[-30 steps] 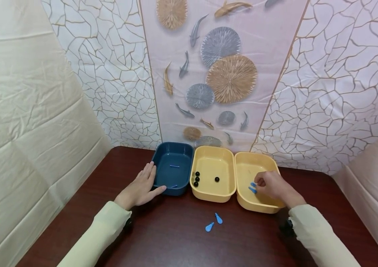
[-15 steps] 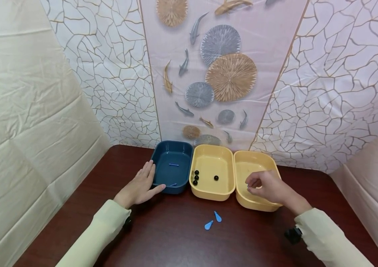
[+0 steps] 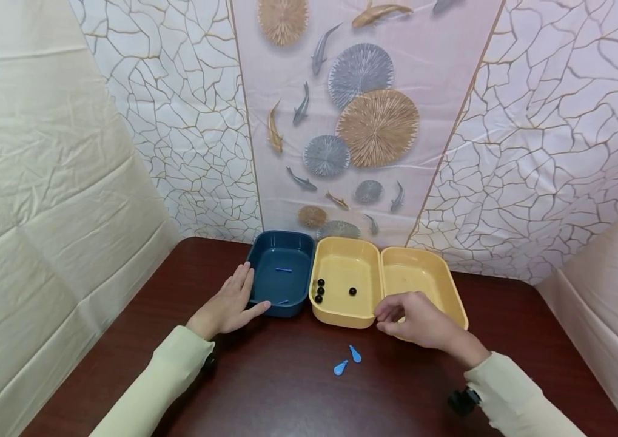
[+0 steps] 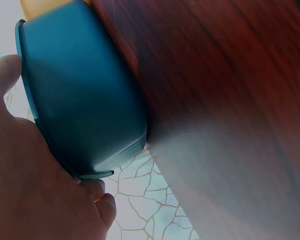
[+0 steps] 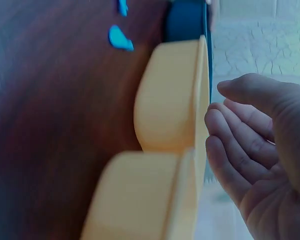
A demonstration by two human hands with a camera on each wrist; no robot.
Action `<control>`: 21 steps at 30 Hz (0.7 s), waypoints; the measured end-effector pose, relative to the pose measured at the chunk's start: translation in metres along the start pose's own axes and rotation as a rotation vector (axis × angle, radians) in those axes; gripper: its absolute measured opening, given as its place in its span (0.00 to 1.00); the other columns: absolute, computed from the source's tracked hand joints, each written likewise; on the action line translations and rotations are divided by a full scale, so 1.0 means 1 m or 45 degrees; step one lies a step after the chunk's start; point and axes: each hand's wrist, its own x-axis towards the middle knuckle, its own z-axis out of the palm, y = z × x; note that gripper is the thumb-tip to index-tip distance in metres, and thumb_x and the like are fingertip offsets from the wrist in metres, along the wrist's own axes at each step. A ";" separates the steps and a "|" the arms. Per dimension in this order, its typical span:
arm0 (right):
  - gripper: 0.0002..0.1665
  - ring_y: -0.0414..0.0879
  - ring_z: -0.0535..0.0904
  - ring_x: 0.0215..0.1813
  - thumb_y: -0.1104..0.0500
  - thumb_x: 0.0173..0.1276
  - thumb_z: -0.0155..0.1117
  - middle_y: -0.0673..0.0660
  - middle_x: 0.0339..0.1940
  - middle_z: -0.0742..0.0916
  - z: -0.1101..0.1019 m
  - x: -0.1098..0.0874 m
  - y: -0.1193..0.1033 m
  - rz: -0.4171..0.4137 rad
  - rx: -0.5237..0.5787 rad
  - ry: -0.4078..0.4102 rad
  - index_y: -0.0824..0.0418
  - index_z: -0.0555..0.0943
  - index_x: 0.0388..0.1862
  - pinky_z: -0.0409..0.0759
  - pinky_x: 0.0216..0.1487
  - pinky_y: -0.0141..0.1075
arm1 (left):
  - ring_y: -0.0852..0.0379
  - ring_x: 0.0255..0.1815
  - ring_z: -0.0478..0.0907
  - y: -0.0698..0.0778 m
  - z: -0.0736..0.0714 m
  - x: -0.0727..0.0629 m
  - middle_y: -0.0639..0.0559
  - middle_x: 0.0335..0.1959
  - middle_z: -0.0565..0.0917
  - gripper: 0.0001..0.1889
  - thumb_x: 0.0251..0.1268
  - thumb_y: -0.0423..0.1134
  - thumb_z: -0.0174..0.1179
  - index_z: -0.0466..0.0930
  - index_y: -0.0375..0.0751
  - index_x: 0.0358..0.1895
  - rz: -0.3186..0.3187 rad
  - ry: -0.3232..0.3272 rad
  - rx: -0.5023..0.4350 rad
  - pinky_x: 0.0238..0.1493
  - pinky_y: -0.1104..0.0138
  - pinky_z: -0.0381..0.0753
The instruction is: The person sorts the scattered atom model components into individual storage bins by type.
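Observation:
My left hand (image 3: 225,305) rests with straight fingers along the left and front rim of the dark blue tray (image 4: 85,85). Two small dark blue sticks lie in that tray, one of them a thin stick (image 3: 284,269) near its middle. Over the front left corner of the right yellow tray (image 3: 453,285) hovers my right hand (image 3: 418,318), fingers loosely bent. The right wrist view shows nothing between thumb and fingers. On the table, in front of the trays, lie two light blue drop-shaped pieces, a nearer piece (image 3: 340,368) and a farther piece (image 3: 355,354).
The middle yellow tray (image 3: 344,318) holds several black balls, including a lone ball (image 3: 352,291) right of a short row. All three trays stand side by side on the dark wooden table (image 3: 287,388), near the patterned cloth backdrop (image 3: 336,200).
My right hand has lifted from the right yellow tray and moved left and nearer. Blue pieces seen under it a second ago are now hidden behind it. My left hand has stayed still.

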 end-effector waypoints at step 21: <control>0.08 0.31 0.85 0.35 0.65 0.64 0.77 0.48 0.32 0.91 0.065 -0.008 -0.001 0.032 0.089 -0.050 0.63 0.87 0.40 0.86 0.38 0.30 | 0.33 0.89 0.39 0.002 0.001 0.000 0.33 0.88 0.41 0.53 0.79 0.69 0.47 0.43 0.27 0.85 -0.007 0.005 -0.008 0.87 0.40 0.48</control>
